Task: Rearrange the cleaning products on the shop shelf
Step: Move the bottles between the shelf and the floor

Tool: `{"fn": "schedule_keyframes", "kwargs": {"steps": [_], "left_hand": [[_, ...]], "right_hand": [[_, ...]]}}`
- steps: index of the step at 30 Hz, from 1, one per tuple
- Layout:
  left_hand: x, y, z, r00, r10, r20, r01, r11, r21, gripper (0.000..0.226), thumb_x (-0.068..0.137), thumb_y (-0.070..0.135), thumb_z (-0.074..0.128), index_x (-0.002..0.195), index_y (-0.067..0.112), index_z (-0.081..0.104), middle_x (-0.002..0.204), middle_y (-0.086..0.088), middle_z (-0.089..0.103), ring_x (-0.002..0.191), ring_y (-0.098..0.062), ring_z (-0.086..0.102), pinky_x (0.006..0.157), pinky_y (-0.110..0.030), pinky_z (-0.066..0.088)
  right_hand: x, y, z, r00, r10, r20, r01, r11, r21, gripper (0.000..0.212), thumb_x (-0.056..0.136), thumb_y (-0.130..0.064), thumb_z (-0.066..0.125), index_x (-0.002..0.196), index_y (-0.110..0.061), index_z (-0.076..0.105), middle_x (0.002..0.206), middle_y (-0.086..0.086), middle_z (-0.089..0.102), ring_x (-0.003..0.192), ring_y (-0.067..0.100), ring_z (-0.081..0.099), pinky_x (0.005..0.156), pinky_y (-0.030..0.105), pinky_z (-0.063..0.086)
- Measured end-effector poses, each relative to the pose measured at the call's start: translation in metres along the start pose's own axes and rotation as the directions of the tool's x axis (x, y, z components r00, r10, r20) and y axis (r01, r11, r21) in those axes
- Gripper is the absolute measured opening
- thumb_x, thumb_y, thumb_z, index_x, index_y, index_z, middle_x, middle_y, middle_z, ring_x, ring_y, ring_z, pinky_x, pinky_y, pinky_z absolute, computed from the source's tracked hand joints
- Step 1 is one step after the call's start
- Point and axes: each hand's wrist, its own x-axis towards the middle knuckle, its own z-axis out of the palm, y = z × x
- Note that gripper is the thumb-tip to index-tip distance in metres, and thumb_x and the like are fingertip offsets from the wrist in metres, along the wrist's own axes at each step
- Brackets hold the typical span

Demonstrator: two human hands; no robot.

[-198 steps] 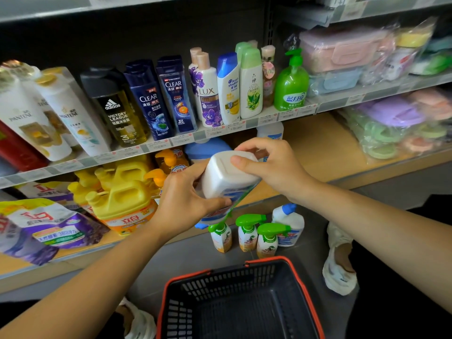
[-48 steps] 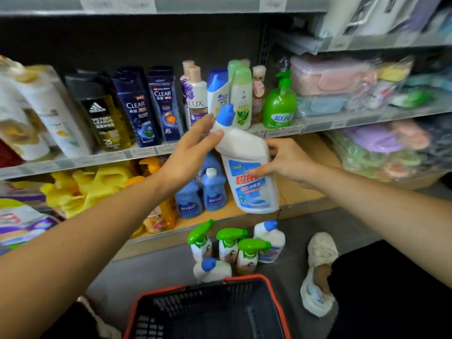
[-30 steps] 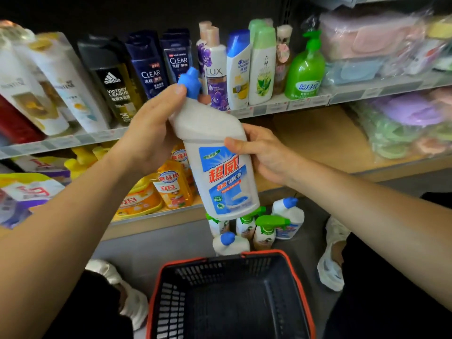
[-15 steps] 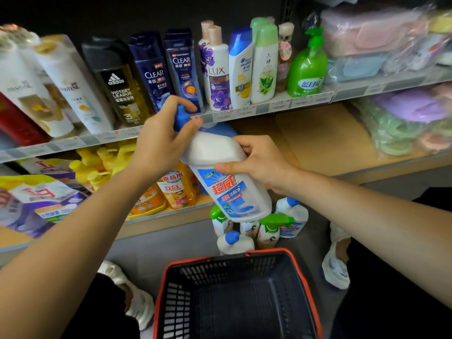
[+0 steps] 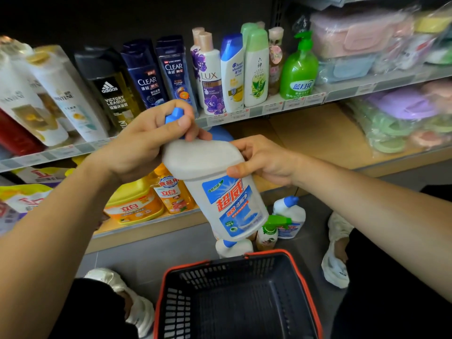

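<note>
Left hand (image 5: 144,140) curled round the blue cap (image 5: 175,116), right hand (image 5: 264,160) clasping the shoulder of the white toilet-cleaner bottle (image 5: 220,192), held in mid-air before the lower shelf (image 5: 318,133). Long axis tilts: cap up-left, base down-right. Bare board lies just beyond the right hand; yellow detergent jugs (image 5: 134,204) crowd the left; shopping basket (image 5: 244,255) below.

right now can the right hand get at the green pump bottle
Probably not yet: the right hand grips the white cleaner bottle. Once freed, the green pump bottle stands unblocked.
</note>
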Motion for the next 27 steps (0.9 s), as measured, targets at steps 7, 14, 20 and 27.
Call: {"fn": "schedule_keyframes", "kwargs": {"steps": [7,14,20,27], "left_hand": [[0.003,-0.017,0.011,0.949,0.152,-0.276,-0.038,0.925,0.378,0.007,0.105,0.015,0.052,0.099,0.017,0.056,0.085,0.005,0.059,0.091,-0.015,0.061,0.081,-0.025,0.052],[0.007,-0.03,0.014,0.88,0.259,-0.398,0.041,0.793,0.608,0.013,0.106,0.022,0.051,0.112,0.014,0.061,0.096,0.015,0.063,0.086,0.006,0.057,0.077,-0.01,0.044],[0.008,-0.025,0.01,0.908,0.116,-0.404,0.001,0.961,0.277,0.038,0.111,0.032,0.032,0.114,0.023,0.068,0.104,0.0,0.072,0.1,-0.015,0.067,0.087,-0.033,0.051],[0.008,-0.024,0.008,0.899,0.046,-0.436,-0.01,0.996,0.084,0.035,0.108,0.022,0.04,0.137,0.013,0.059,0.119,-0.001,0.073,0.12,-0.019,0.065,0.103,-0.039,0.054]], "right_hand": [[-0.002,0.0,0.005,0.988,-0.053,-0.145,0.037,0.993,-0.108,0.055,0.066,-0.013,0.088,0.117,-0.004,0.069,0.105,0.013,0.076,0.099,0.03,0.073,0.086,0.049,0.06],[-0.003,0.003,0.015,0.936,-0.144,-0.322,0.061,0.965,-0.254,0.05,0.065,-0.015,0.093,0.109,-0.006,0.072,0.099,0.007,0.077,0.091,0.024,0.075,0.081,0.05,0.061],[-0.007,0.003,0.015,0.945,-0.099,-0.312,0.051,0.986,-0.156,0.049,0.067,-0.01,0.091,0.112,-0.006,0.071,0.098,0.008,0.078,0.09,0.025,0.076,0.078,0.046,0.062],[-0.011,0.002,0.012,0.955,-0.071,-0.289,0.059,0.997,-0.051,0.045,0.071,-0.013,0.088,0.113,-0.01,0.071,0.1,0.008,0.078,0.091,0.027,0.076,0.078,0.045,0.062]]}}
